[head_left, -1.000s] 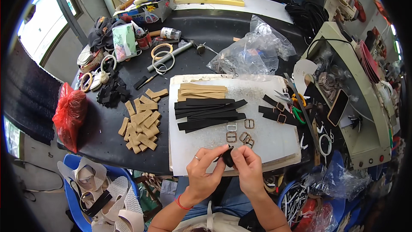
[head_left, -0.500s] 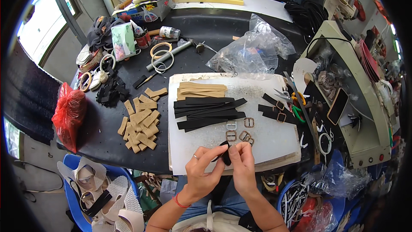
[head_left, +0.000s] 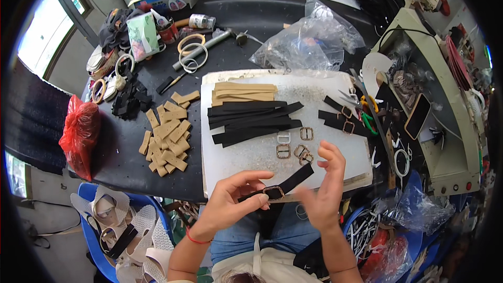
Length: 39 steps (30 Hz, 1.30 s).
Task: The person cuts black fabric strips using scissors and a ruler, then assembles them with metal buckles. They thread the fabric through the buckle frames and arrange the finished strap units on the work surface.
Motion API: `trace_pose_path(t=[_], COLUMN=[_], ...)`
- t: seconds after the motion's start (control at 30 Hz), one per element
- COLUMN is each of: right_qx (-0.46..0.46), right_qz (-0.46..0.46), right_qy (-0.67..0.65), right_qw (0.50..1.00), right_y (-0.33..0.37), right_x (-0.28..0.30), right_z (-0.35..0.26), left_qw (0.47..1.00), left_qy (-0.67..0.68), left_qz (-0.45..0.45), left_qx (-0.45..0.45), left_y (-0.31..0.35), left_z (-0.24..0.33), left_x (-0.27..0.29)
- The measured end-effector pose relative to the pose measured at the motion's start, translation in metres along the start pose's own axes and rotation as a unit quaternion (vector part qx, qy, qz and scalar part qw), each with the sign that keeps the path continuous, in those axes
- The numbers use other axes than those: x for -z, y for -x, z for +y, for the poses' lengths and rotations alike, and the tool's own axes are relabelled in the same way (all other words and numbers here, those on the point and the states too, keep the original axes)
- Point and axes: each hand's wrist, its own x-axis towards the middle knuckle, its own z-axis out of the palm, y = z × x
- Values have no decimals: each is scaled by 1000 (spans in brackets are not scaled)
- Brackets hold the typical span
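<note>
My left hand [head_left: 234, 197] pinches a black strap [head_left: 297, 177] by the brown square buckle [head_left: 274, 193] threaded on it. The strap's loose end points up and to the right over the board's near edge. Beside it, my right hand [head_left: 324, 194] is apart from the strap, its fingers spread and partly blurred, holding nothing. Loose buckles [head_left: 283, 151], mostly brown and one pale, lie just beyond the hands. Farther back are stacked black straps [head_left: 254, 118] and tan strips [head_left: 243, 91]. To the right lie two black straps with buckles [head_left: 335, 120] on them.
A white board [head_left: 230, 165] lies on the black table [head_left: 115, 149]. Left of it are a pile of short tan pieces [head_left: 168, 139] and a red plastic bag [head_left: 80, 136]. Scissors [head_left: 367, 110] and a phone [head_left: 417, 117] lie right. A blue bin [head_left: 93, 243] holds shoe parts.
The black strap, earlier bunched between both hands, is now stretched out with its buckle visible. My right hand has let go and moved right. The view has tilted slightly downward.
</note>
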Motion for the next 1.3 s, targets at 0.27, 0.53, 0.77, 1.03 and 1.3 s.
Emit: trace_pose_path(t=[0.27,0.53,0.77,1.03,1.3], right_qx=[206,177,184,136,196], right_qz=[-305,-328,-314,-292,-294], right_qy=[219,196,208,247,274], right_qw=[904,907,908,914,895], right_y=[-2,-5,-1,-16,-3], right_x=[23,21,20,38,8], right_z=[7,9,16,34,37], left_qw=[992,990,995,831,830], left_qy=[5,-32,-14,-450,-445], left_qz=[-31,-24,50,296,275], left_qx=[124,134,82,-141,-192], left_y=[-5,-2,2,20,3], left_z=[7,8,-1,5,-5], left_x=[11,16,13,28,23])
